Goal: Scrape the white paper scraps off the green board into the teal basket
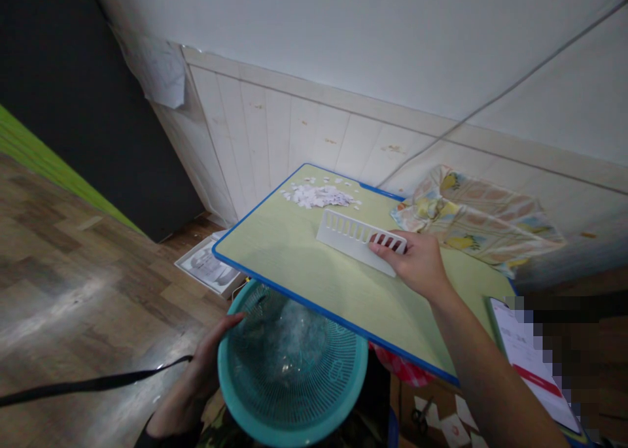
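Observation:
My right hand [420, 263] grips one end of a white plastic strip with a row of slots [349, 240], its fingers showing through the slots. The strip is held over the light green top of a blue-edged table [289, 265]. Beyond it lies a loose pile of small white paper scraps [321, 195], apart from the strip. My left hand [210, 351] is wrapped round the left rim of a teal plastic basket [226, 379], which sits below the table's near edge. Inside the basket is a heap of clear, shiny plastic-like material [294, 337].
A patterned yellow cloth [471, 206] covers something at the table's right, against the wall. A phone [532, 363] lies at the right edge. Below are scissors [420, 416] and paper pieces [454, 430]. An open white box [210, 265] stands on the floor.

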Available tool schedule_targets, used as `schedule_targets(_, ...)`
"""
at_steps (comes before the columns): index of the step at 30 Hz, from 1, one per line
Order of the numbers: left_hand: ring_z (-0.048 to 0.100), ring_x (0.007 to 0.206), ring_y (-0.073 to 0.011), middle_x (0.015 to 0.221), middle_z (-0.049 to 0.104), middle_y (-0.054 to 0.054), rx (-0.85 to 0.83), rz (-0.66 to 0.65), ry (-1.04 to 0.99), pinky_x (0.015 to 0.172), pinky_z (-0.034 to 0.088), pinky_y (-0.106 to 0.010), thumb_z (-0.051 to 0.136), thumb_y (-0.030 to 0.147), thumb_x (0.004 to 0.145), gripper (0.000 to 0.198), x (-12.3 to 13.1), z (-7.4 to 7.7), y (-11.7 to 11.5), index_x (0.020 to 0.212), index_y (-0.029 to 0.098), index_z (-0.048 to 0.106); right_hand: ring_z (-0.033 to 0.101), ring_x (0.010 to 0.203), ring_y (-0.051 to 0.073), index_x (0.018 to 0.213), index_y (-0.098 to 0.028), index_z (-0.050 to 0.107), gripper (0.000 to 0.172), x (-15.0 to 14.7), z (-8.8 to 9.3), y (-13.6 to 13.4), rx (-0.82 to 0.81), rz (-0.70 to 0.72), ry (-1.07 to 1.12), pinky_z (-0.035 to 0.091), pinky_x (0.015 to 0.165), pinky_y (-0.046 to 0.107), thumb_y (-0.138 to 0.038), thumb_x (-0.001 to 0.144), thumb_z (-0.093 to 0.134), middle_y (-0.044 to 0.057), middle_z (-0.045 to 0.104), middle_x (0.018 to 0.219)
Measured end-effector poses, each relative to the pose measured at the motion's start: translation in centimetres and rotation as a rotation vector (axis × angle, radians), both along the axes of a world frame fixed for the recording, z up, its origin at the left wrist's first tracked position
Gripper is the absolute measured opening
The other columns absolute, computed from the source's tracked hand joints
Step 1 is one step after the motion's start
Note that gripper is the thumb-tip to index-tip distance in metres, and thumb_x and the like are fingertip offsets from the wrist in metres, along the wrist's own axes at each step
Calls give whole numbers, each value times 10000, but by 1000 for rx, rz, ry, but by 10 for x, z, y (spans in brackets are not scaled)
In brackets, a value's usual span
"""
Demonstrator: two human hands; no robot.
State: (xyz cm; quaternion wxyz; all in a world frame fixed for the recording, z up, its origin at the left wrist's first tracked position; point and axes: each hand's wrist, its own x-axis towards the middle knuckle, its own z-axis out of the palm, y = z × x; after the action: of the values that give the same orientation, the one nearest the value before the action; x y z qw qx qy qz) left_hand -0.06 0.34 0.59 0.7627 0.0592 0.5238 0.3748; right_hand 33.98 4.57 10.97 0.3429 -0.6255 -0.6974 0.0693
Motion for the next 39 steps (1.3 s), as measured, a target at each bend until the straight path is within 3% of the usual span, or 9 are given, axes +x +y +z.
schedule_targets(7, 629, 597, -255, 740, 667, -156, -1, -1, -16, 582, 533, -336, 619, 164, 831, 164, -2, -2, 0, 757, 36, 691, 468, 454, 110, 731, -151, 726, 231, -1, 0, 1, 16, -17, 5, 315, 466, 242, -360, 798, 655, -15, 579, 511)
schedule_targets(11, 609, 549, -236, 666, 644, -130, -26, 33, -3, 541, 524, -317, 571, 146, 851, 224, 3, 8, 0, 703, 38, 699, 515, 492, 118, 780, -153, 739, 228, -6, 0, 0, -23, 16, 11, 337, 488, 239, -358, 810, 643, -1, 632, 575)
schedule_targets(15, 582, 497, -214, 610, 620, -118, -33, 45, 9, 499, 508, -296, 557, 143, 857, 257, 6, 15, -1, 675, 34, 701, 477, 460, 111, 736, -150, 726, 242, -5, 1, 0, -12, -9, -18, 314, 469, 239, -364, 810, 640, -12, 589, 523)
schedule_targets(24, 640, 641, -251, 756, 673, -148, -13, -16, -31, 650, 550, -339, 582, 213, 859, 230, -2, -1, 0, 796, 36, 716, 465, 449, 108, 757, -154, 735, 219, -4, 1, 0, 52, -29, -36, 321, 467, 238, -346, 809, 644, -13, 595, 527)
schedule_targets(32, 628, 609, -227, 673, 643, -118, -19, 2, -13, 605, 543, -297, 546, 202, 881, 281, 1, 8, 0, 707, 55, 710, 523, 488, 124, 827, -168, 753, 219, -13, -4, 0, 5, 6, -10, 356, 490, 242, -355, 819, 640, 6, 660, 598)
schedule_targets(39, 588, 548, -195, 653, 625, -95, 35, 32, 9, 528, 501, -264, 630, 143, 813, 146, -6, -5, -1, 700, 79, 697, 565, 518, 136, 841, -162, 762, 220, -13, 0, -2, -22, 52, 5, 382, 511, 244, -348, 815, 647, 16, 684, 623)
